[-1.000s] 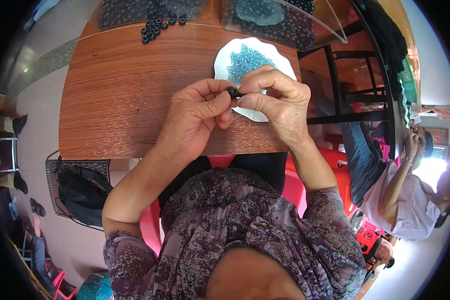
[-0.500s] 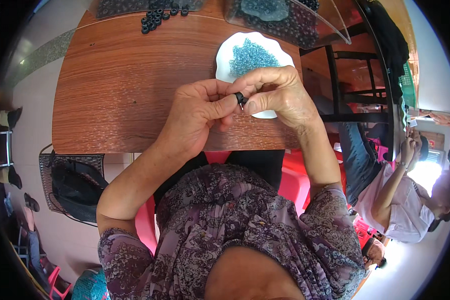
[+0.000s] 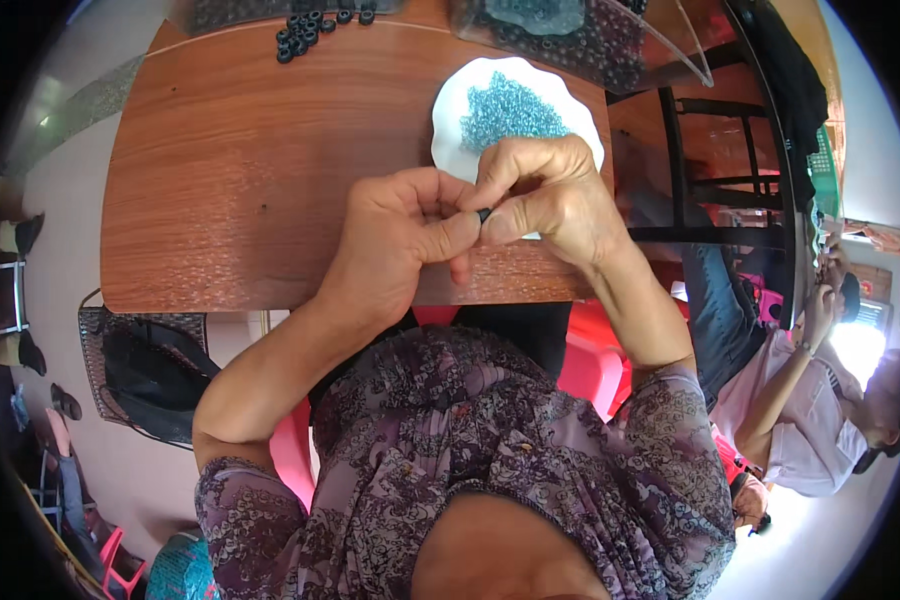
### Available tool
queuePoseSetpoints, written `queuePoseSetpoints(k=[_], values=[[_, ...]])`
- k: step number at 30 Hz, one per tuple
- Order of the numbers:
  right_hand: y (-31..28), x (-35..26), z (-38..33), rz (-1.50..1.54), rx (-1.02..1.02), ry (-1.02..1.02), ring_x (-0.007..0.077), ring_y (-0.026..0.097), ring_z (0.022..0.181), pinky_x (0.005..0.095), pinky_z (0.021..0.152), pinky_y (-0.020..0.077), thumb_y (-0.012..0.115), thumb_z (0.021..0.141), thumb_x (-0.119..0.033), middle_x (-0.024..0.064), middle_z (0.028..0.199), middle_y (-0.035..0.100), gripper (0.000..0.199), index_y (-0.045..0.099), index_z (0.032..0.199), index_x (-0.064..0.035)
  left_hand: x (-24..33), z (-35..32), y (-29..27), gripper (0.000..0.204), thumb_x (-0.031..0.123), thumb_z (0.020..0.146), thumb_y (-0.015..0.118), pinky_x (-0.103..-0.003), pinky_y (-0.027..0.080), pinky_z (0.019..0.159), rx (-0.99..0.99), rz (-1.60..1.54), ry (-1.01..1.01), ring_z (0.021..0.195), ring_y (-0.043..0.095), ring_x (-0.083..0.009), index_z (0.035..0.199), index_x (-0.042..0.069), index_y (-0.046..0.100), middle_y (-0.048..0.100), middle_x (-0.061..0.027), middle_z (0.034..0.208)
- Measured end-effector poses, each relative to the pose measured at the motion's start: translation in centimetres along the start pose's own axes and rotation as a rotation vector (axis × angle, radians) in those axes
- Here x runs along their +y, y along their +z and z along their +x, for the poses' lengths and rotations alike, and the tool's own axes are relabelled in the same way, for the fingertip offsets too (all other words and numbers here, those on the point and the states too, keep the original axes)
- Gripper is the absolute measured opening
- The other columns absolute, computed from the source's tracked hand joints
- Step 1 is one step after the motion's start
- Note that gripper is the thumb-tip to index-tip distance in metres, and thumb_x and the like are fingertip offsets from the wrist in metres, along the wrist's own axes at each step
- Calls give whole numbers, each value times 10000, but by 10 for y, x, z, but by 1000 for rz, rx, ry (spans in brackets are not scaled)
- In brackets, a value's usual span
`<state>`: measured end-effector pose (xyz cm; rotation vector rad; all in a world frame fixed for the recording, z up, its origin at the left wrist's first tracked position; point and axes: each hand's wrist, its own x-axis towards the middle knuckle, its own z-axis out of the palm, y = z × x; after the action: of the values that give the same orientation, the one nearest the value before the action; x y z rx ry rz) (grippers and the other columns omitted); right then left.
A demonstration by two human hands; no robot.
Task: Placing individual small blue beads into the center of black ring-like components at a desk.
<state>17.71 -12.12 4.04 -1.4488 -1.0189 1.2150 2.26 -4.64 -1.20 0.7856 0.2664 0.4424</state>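
Note:
Above the table's near edge, my left hand (image 3: pixel 395 232) pinches a small black ring-like part (image 3: pixel 484 214) between thumb and fingers. My right hand (image 3: pixel 560 200) closes on the same part from the other side, thumb and forefinger tips meeting there. Most of the part is covered by fingertips. Just beyond my right hand, a white scalloped plate (image 3: pixel 450 135) carries a heap of tiny clear-blue pieces (image 3: pixel 515 112). At the far edge lies a loose group of black round parts (image 3: pixel 305 35), similar in colour to the held one.
A clear bin (image 3: pixel 610 50) of dark round parts stands at the far right of the brown wooden table (image 3: pixel 230 170), with another bin (image 3: pixel 240 12) at the far left. A black bag (image 3: pixel 155 370) rests on a chair at left. Another person (image 3: pixel 800 410) sits at right.
My right fingertips have closed in against the left ones, so less of the black part shows. The thin light bit seen sticking out below it is no longer visible.

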Motion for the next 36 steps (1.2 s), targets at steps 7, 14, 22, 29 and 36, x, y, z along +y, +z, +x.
queuePoseSetpoints(k=[7,14,22,29,36], values=[[1,0,0,-24,4,-9,130,551,642,244,590,439,671,522,138,52,699,592,222,646,716,32,-1,1,-2,116,-3,820,608,-229,469,481,39,45,-80,541,556,-106,920,-63,620,622,-85,754],[5,-3,0,180,-66,26,114,587,735,232,667,483,660,731,72,47,799,614,275,624,1000,28,5,6,-10,159,64,862,597,-285,492,570,8,-178,-140,640,583,-155,984,-35,570,601,-95,815],[-17,-2,-10,-12,90,-123,110,605,718,226,641,470,640,789,3,60,805,636,234,623,1021,24,128,44,0,162,41,802,629,-239,485,607,263,877,542,666,589,-110,958,6,609,623,-54,870],[-15,0,-21,-108,82,-84,110,612,748,219,652,484,615,804,42,61,832,646,164,644,964,32,231,147,-36,351,38,667,654,-396,467,769,644,1750,652,907,584,-341,1007,0,574,612,-213,980],[-29,-6,24,-433,251,-343,150,609,804,249,722,477,608,781,48,78,886,648,216,641,992,18,186,117,-70,192,58,829,579,-294,487,686,467,1800,1245,789,594,-175,1017,43,615,619,-67,903]])
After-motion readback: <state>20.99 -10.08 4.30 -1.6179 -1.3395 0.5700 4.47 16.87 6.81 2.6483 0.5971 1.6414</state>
